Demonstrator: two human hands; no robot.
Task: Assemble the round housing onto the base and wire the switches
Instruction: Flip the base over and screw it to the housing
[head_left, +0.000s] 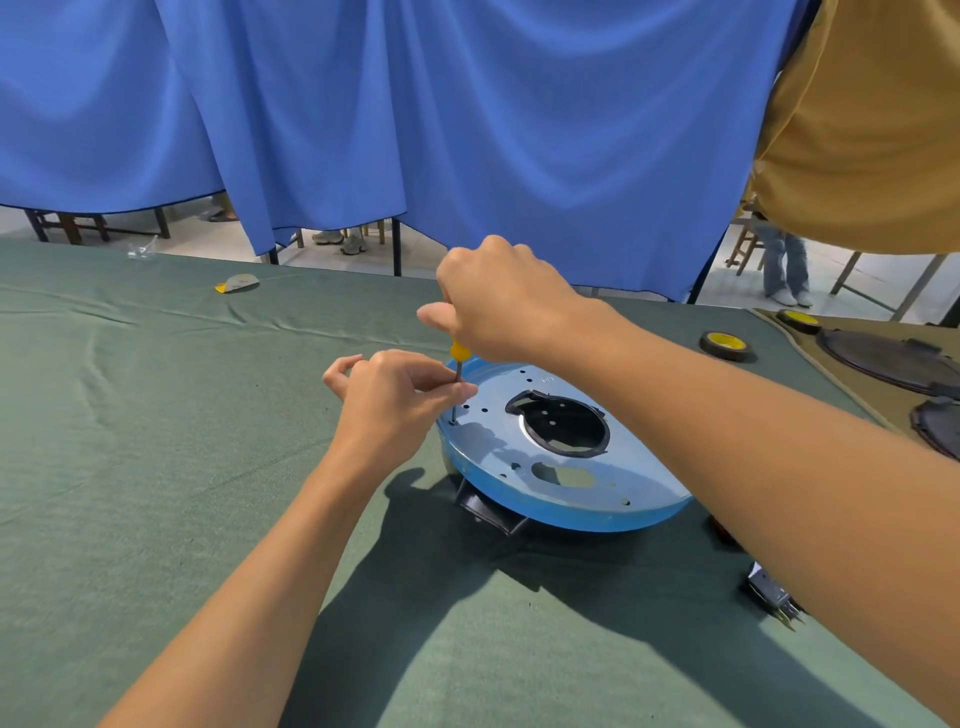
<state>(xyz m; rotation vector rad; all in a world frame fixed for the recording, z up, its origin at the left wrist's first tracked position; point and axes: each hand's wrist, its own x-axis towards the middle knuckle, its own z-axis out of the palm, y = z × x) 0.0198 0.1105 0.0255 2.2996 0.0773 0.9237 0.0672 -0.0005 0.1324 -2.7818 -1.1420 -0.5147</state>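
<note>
A round blue housing (563, 488) lies on the green cloth, tilted on a black base part (488, 512) under its near edge. It has a black-rimmed round opening (563, 423) in the middle and several small holes. My right hand (506, 301) grips the yellow handle of a screwdriver (460, 352), held upright with its tip at a hole on the housing's left rim. My left hand (395, 400) pinches the screwdriver's metal shaft just above the tip.
Two rolls of tape (726, 345) lie at the right, beside dark round parts (888, 361) on a tan mat. A metal switch part (771, 597) lies near my right forearm. A small yellow-grey scrap (238, 283) sits far left. Blue curtains hang behind the table (156, 415).
</note>
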